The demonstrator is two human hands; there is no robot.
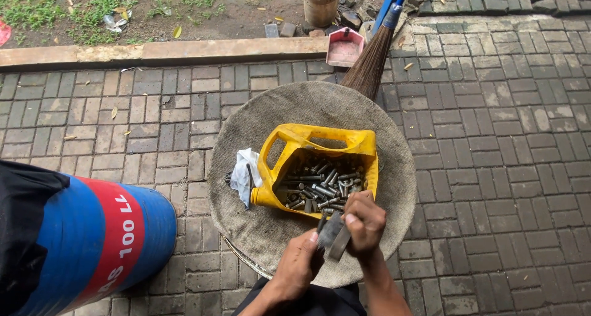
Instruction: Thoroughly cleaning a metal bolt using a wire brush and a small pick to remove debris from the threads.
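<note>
left hand [297, 268]: ours, low centre of the view, fingers curled up against the lower end of a dark grey metal piece [333, 234]; we read it as gripping, though the contact is partly hidden
right hand [364, 220]: ours, just above and right of the left one, fingers clenched over the top of the same metal piece, thumb side toward the tub
metal piece: short, flat-sided, held between both hands over the near edge of the cloth; we can't tell exactly what kind of part it is
yellow tub [317, 168]: cut-open plastic jug lying on its side, handle at upper left, directly beyond the right hand and almost touching its knuckles
bolts [321, 183]: loose grey bolts and nuts piled inside the tub, just ahead of the hands
white rag [244, 175]: crumpled, against the tub's left side
sackcloth [394, 168]: round brown-grey cover under the tub, hands above its near rim
blue drum [92, 239]: lying at lower left with a red band, well apart from the hands
broom [372, 60]: bristles resting on the far edge of the cloth
dustpan [345, 47]: pink, just left of the broom
</note>
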